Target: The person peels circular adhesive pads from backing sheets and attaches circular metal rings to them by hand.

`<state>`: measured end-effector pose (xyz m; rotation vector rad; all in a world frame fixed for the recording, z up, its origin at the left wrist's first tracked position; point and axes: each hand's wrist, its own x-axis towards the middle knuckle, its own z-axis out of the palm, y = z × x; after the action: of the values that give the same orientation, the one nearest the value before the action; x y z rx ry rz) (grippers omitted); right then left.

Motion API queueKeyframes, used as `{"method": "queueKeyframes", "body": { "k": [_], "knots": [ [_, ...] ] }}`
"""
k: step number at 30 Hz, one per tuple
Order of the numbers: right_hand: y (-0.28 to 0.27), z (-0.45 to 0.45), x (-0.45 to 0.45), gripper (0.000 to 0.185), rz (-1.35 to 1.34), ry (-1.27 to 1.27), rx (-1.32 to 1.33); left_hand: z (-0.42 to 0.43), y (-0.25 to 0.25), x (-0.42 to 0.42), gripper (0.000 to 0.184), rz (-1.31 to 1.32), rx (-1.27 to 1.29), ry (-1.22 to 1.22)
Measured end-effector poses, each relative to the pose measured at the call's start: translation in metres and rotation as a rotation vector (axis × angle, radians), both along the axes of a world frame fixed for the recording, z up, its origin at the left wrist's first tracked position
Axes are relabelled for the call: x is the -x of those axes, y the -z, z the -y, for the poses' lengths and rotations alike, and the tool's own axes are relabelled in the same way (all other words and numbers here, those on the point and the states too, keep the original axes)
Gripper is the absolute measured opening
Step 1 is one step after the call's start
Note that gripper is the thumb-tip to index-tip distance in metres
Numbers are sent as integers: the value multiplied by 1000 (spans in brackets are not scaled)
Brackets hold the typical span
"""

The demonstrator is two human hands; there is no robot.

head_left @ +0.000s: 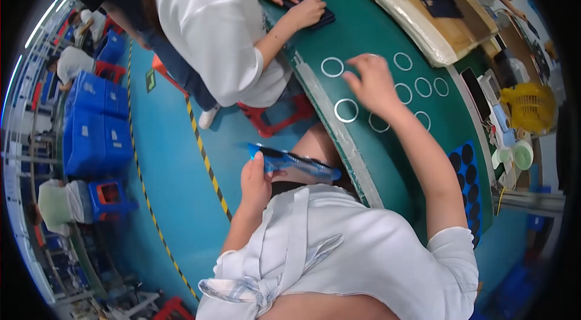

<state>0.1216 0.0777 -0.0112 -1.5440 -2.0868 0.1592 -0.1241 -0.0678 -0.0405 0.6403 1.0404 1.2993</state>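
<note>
My left hand [257, 178] is closed on the end of a blue strip [296, 164] with dark round pieces, held over my lap beside the table edge. My right hand [370, 81] reaches over the green table [315, 42], fingers apart and bent, with nothing visible in them. Around it lie several thin white rings, one [332, 67] just left of my fingers and another [346, 111] below. A ring near my fingertips is partly hidden by the hand.
A co-worker [212, 29] at the left presses both hands on dark pieces [324, 17]. A wrapped board [417, 8] lies at the back. A blue sheet with black discs [467, 181], a phone [475, 95] and a yellow basket [529, 107] are at the right.
</note>
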Motion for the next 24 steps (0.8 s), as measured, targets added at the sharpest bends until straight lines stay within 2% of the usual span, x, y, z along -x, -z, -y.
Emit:
{"method": "queueKeyframes", "body": {
  "k": [2, 4, 8, 10, 11, 12, 14, 16, 17, 21, 23, 24],
  "knots": [
    [-10, 42, 28, 32, -212, -485, 196, -3, -2, -4, 35, 7, -34, -21],
    [0, 79, 51, 31, -315, -683, 276, -6, 1, -3, 36, 35, -39, -36],
    [18, 97, 72, 35, -144, -587, 360, -7, 4, -2, 36, 166, -42, -60],
    [32, 99, 76, 38, -92, -527, 207, -5, 3, -3, 36, 243, -15, -85],
    [35, 101, 78, 36, -87, -523, 27, -2, 5, -4, 36, 242, -14, -84],
    [36, 104, 79, 36, -88, -521, 27, 2, 8, -6, 36, 242, 25, -40],
    [33, 108, 83, 36, 13, -452, -188, 5, 11, -15, 37, 243, 64, 3],
    [39, 110, 84, 39, 44, -486, -232, 9, 12, -26, 38, 10, 252, 100],
    [41, 111, 85, 41, 75, -516, -279, 7, 11, -28, 36, 107, 239, 76],
    [30, 115, 75, 43, -44, -551, -79, 12, 33, -18, 32, 76, 168, 139],
    [23, 115, 70, 43, -250, -581, 34, 12, 19, -26, 32, 90, 196, 97],
    [16, 116, 69, 43, -249, -575, 37, 13, 15, -29, 33, 103, 224, 52]
  ]
}}
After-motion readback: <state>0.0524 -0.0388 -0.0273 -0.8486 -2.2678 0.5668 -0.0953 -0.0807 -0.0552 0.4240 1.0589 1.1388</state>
